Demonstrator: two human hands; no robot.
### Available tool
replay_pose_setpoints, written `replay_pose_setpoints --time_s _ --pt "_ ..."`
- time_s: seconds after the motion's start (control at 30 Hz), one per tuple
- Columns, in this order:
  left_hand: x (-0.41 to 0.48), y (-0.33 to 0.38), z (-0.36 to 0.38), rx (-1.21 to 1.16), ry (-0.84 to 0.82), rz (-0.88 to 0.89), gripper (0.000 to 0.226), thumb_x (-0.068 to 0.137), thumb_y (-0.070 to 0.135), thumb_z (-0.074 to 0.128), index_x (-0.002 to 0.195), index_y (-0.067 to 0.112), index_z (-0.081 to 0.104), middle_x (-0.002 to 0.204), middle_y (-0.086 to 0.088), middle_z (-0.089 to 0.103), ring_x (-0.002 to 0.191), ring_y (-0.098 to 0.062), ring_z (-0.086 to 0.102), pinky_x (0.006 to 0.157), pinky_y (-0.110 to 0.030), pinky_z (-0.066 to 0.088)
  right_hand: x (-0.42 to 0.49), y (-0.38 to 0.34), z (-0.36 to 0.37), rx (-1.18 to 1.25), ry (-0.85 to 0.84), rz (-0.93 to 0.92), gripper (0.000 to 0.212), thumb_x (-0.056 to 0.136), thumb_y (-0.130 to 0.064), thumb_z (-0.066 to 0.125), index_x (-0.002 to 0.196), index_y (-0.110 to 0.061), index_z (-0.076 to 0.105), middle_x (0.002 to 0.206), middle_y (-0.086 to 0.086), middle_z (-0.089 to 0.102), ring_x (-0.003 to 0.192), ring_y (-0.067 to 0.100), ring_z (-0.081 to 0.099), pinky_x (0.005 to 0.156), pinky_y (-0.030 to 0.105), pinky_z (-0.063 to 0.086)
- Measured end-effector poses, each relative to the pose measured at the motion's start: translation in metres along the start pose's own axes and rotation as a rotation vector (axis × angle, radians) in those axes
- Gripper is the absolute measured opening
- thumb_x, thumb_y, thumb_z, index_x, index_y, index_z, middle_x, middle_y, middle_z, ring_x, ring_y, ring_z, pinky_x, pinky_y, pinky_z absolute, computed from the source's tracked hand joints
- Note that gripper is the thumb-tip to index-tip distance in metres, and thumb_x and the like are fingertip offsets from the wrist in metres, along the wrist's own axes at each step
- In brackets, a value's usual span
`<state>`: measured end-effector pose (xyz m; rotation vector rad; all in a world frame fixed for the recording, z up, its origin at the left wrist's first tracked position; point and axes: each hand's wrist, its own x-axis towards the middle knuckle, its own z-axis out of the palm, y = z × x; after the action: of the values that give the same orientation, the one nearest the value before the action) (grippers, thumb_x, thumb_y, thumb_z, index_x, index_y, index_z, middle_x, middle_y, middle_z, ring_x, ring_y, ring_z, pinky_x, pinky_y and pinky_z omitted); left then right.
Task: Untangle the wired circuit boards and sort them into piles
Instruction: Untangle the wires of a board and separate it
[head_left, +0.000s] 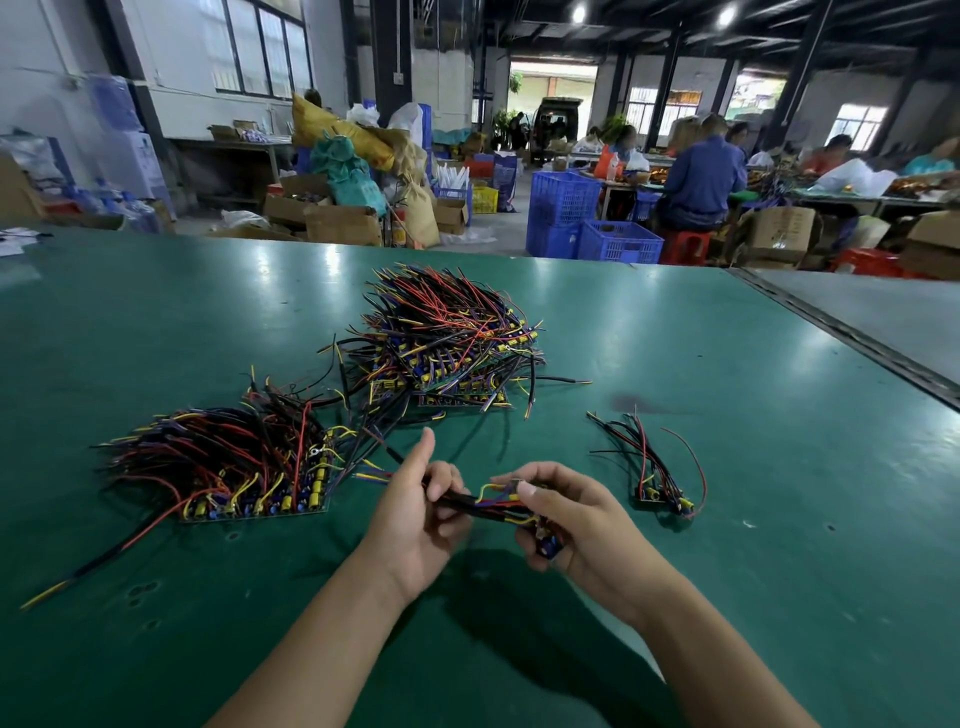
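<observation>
One wired board is in hand, held just above the worktop (727, 597), near the front edge, between the big left pile (223, 467) and the small right pile (654, 478).

- Right grip (571, 519): thumb and fingers pinch the board end (545, 543). Blue parts show under the fingers.
- Left grip (415, 519): fingers are curled round the wire bundle (478, 506), and the forefinger sticks up free.
- The loose wire tips run out leftward past the left grip, close to the left pile. Cannot tell whether any are snagged there.

How to do it well, as I judge it:
- Keep the board end pinched firm and steady.
- Draw the left grip along the wires away from the board, combing them straight.
- Pull slowly and without jerks, since the joints at the board are likely the weak point.
- If a tip drags a neighbour from the left pile, stop and lift it clear rather than tug.
- Lay the board down the way the left pile lies, boards at the near edge and wires fanning away.

The back pile (447, 338) looks the most tangled, so it is probably the stock to be sorted. Cannot tell which pile this board belongs to.
</observation>
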<state>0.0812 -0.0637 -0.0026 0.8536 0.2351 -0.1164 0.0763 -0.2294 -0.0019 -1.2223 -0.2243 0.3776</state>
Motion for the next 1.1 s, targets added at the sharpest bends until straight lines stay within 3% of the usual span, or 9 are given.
replay_pose_setpoints --time_s 0.17,0.3,0.4,0.5,0.63,0.77,0.9,0.97,1.1 --pt "-0.001 0.001 -0.003 0.009 -0.017 -0.072 0.066 0.097 0.047 0.044 0.038 0.02 0.031 0.056 0.002 0.033 0.041 -0.009 0.037 0.03 -0.017 0.024 -0.003 0.004 0.005 -0.039 -0.077 -0.002 0.033 0.082 -0.013 0.069 0.114 -0.01 0.064 0.097 0.007 0.067 0.052 0.016 0.043 0.044 0.022 0.034" --pt "0.0 0.004 -0.009 0.084 -0.065 -0.176 0.065 0.094 0.042 0.049 0.036 0.021 0.028 0.051 0.005 0.034 0.037 -0.007 0.034 0.029 -0.017 0.022 -0.003 0.008 0.007 -0.155 -0.119 -0.042 0.015 0.082 -0.021 0.068 0.094 -0.014 0.067 0.073 0.002 0.056 0.05 0.01 0.038 0.046 0.021 0.03" --pt "0.0 0.004 -0.011 0.091 -0.124 -0.228 0.059 0.083 0.034 0.059 0.034 0.021 0.03 0.049 0.004 0.034 0.038 -0.008 0.036 0.028 -0.017 0.021 -0.001 0.007 0.005 -0.165 -0.092 -0.006 0.016 0.081 -0.021 0.075 0.086 -0.01 0.066 0.079 0.013 0.058 0.047 0.011 0.036 0.045 0.022 0.027" --pt "-0.001 0.002 -0.01 0.047 -0.129 -0.221 0.05 0.075 0.03 0.068 0.037 0.018 0.038 0.052 0.002 0.039 0.04 -0.008 0.042 0.029 -0.017 0.027 0.0 0.004 0.003 -0.13 -0.072 0.014 0.01 0.085 -0.017 0.064 0.087 -0.007 0.063 0.086 0.019 0.058 0.046 0.012 0.035 0.044 0.02 0.028" --pt "0.002 -0.002 -0.006 -0.079 -0.084 -0.187 0.015 0.063 0.021 0.075 0.064 0.007 0.071 0.069 -0.004 0.064 0.048 -0.009 0.052 0.043 -0.019 0.05 0.005 -0.003 -0.007 -0.033 0.121 -0.028 0.018 0.094 -0.004 0.053 0.087 -0.007 0.069 0.075 0.009 0.062 0.048 0.011 0.044 0.043 0.019 0.037" --pt "0.004 -0.005 -0.008 -0.092 -0.106 -0.177 0.022 0.066 0.019 0.072 0.085 0.006 0.071 0.077 -0.006 0.068 0.059 -0.014 0.06 0.052 -0.024 0.054 0.012 -0.013 -0.029 -0.007 0.343 -0.203 0.019 0.097 -0.003 0.05 0.095 -0.003 0.069 0.076 0.01 0.071 0.052 0.015 0.053 0.048 0.021 0.042" --pt "0.004 -0.009 -0.008 0.001 -0.084 -0.211 0.015 0.07 0.021 0.07 0.075 0.01 0.077 0.078 -0.004 0.069 0.059 -0.014 0.059 0.053 -0.024 0.052 0.015 -0.025 -0.067 -0.458 0.656 -0.47 0.016 0.097 -0.01 0.056 0.095 -0.015 0.071 0.071 -0.006 0.073 0.057 0.009 0.056 0.053 0.02 0.045" --pt "0.003 -0.01 -0.006 0.031 -0.089 -0.232 0.013 0.071 0.02 0.069 0.071 0.01 0.077 0.076 -0.003 0.068 0.057 -0.013 0.058 0.053 -0.024 0.051 0.013 -0.03 -0.087 -0.658 0.791 -0.539 0.012 0.095 -0.016 0.06 0.096 -0.023 0.07 0.073 -0.01 0.071 0.066 0.012 0.061 0.065 0.024 0.049" --pt "0.0 -0.01 -0.006 0.038 -0.088 -0.239 0.013 0.073 0.019 0.067 0.071 0.01 0.076 0.074 -0.003 0.066 0.058 -0.014 0.056 0.057 -0.025 0.048 0.011 -0.028 -0.111 -0.931 0.901 -0.536 0.017 0.095 -0.02 0.06 0.108 -0.017 0.071 0.079 0.0 0.072 0.077 0.024 0.067 0.066 0.011 0.041"
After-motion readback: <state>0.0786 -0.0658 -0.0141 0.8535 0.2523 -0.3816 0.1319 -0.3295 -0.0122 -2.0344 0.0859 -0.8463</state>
